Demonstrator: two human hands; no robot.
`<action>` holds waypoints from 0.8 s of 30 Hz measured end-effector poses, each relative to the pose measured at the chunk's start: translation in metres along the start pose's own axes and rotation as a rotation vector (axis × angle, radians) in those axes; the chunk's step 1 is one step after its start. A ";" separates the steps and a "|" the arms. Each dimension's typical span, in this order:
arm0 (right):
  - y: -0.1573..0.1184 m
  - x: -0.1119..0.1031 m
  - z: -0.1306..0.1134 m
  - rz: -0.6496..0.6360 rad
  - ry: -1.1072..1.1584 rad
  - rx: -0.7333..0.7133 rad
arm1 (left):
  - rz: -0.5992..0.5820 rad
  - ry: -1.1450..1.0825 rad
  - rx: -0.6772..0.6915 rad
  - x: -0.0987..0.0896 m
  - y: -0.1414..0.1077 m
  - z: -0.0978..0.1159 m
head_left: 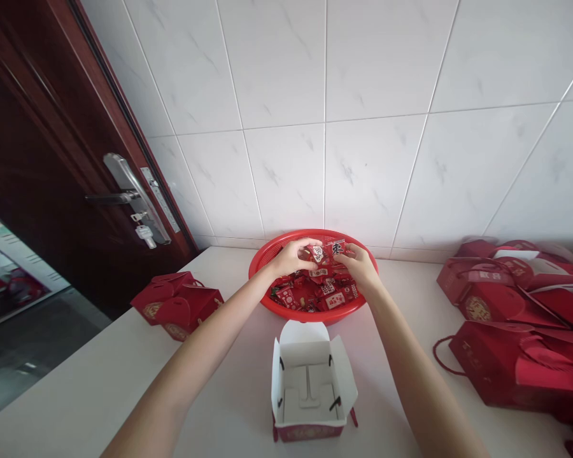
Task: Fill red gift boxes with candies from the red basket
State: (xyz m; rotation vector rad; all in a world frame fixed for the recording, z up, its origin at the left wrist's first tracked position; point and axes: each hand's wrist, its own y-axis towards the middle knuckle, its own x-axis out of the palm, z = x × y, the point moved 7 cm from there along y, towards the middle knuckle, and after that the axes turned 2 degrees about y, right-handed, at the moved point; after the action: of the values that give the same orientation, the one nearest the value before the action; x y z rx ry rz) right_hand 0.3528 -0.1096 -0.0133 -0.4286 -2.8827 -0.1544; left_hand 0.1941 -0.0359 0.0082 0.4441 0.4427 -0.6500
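A red oval plastic basket (pixel 256 270) holds a heap of small red wrapped candies (pixel 332 299). Over the heap, my left hand (pixel 293 256) pinches a red packet with a white label (pixel 318 254). My right hand (pixel 360 265) has its thumb and fingers on another red packet with a large black character (pixel 337 249). The two packets are almost side by side. In front of the basket, between my forearms, stands an open gift box (pixel 291 408), white inside and red outside, with its flaps raised and nothing in it. Dark cord ends show on its inner walls.
Closed red gift boxes (pixel 186 305) stand at the left of the white table (pixel 239 394). Several more red boxes (pixel 516 362) with cord handles crowd the right side. Behind is a tiled wall (pixel 286 172); a dark wooden door (pixel 52 127) with keys in its lock is at left.
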 end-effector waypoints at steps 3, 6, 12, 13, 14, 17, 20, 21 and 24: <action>0.001 0.000 0.001 -0.007 0.004 -0.002 | -0.012 -0.023 0.003 0.001 -0.001 0.002; 0.002 0.000 0.002 -0.014 0.002 -0.001 | -0.025 -0.036 -0.010 0.002 -0.002 0.004; 0.003 0.000 0.003 -0.027 -0.001 -0.001 | -0.016 -0.038 -0.016 0.002 -0.003 0.005; 0.003 0.000 0.003 -0.026 -0.001 0.000 | -0.012 -0.034 0.003 0.001 -0.003 0.006; 0.003 0.000 0.003 -0.024 0.000 0.001 | -0.010 -0.030 0.022 0.001 -0.003 0.006; 0.003 0.000 0.003 -0.020 0.006 0.004 | -0.007 -0.026 0.050 0.001 -0.002 0.004; 0.002 0.000 0.003 -0.020 0.009 0.006 | -0.003 -0.047 0.037 0.001 -0.001 -0.001; 0.001 0.000 0.003 -0.022 0.010 0.006 | 0.002 -0.059 0.030 0.001 0.000 -0.002; 0.000 0.001 0.002 -0.026 0.012 0.012 | 0.039 -0.079 0.008 -0.001 0.000 -0.004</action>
State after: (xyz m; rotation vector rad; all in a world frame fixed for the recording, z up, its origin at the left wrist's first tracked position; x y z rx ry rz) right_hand 0.3512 -0.1088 -0.0145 -0.3873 -2.8765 -0.1430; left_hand 0.1924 -0.0335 0.0055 0.4322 0.3556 -0.6296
